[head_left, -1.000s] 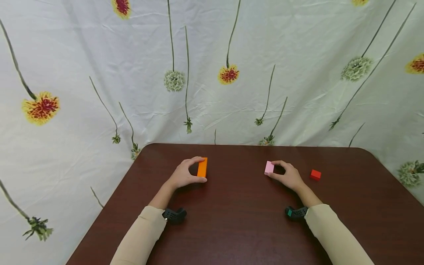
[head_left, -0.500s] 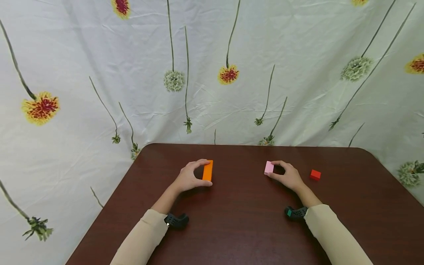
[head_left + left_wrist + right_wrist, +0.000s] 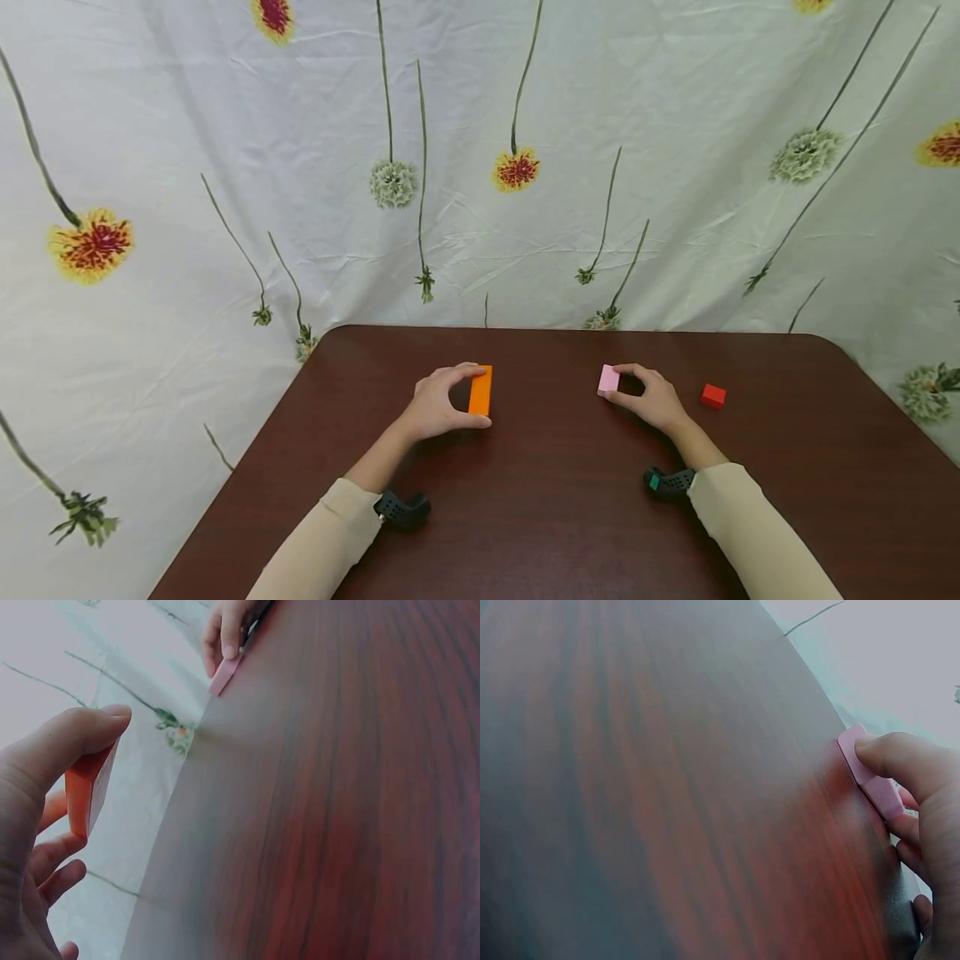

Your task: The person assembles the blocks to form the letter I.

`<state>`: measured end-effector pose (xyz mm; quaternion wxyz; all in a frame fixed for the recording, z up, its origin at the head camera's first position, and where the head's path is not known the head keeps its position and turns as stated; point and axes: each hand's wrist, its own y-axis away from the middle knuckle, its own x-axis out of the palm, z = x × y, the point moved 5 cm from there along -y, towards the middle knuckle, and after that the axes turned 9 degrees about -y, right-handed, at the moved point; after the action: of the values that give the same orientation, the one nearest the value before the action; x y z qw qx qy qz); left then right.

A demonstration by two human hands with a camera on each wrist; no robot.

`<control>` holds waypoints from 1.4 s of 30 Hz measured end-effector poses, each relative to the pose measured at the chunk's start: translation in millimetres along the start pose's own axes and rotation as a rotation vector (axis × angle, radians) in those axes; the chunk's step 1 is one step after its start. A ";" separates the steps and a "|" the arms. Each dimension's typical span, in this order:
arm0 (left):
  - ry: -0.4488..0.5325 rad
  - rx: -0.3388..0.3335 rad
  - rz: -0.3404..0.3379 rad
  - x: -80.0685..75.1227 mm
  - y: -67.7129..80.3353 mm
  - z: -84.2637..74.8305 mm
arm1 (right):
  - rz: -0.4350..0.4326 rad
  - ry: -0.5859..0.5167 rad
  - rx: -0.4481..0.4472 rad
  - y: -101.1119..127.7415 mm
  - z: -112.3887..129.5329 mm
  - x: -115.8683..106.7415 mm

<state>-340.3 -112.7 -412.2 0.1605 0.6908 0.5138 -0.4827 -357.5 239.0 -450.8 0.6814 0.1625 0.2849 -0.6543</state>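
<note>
My left hand (image 3: 439, 404) pinches an orange rectangular block (image 3: 481, 392) by its two ends, thumb at the near end and fingers at the far end. In the left wrist view that orange block (image 3: 90, 787) appears raised off the table. Toward the right, my right hand (image 3: 651, 398) grips a smaller pink block (image 3: 609, 380) between thumb and fingers. Seen from the right wrist, the pink block (image 3: 871, 774) looks to rest on the tabletop. A small red block (image 3: 713, 396) lies to the right of my right hand, touched by neither hand.
The dark brown wooden table (image 3: 540, 500) has rounded far corners. Behind it hangs a white cloth (image 3: 465, 225) printed with flowers and stems. A dark band (image 3: 402, 510) sits at my left wrist, another band (image 3: 670, 483) at my right.
My left hand has carried the orange block to the right and slightly nearer. The right hand, the pink block and the red block have stayed in place.
</note>
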 end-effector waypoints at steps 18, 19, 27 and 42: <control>0.006 0.051 0.021 10.3 -0.1 -23.1 | -0.009 0.004 0.000 -1.3 -0.6 -0.4; 0.007 0.057 0.024 10.9 -0.2 -24.6 | -0.008 0.004 0.000 -1.5 -0.7 -0.6; 0.009 0.084 0.024 18.3 -1.7 -34.3 | -0.008 0.002 -0.008 -2.5 -0.8 -1.2; 0.007 0.110 0.023 28.0 -2.7 -50.2 | -0.009 0.005 -0.013 0.1 -0.7 -0.1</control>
<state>-317.2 -60.0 -410.5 0.1260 0.7062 0.4792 -0.5058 -357.5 239.5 -451.3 0.6786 0.1586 0.2917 -0.6552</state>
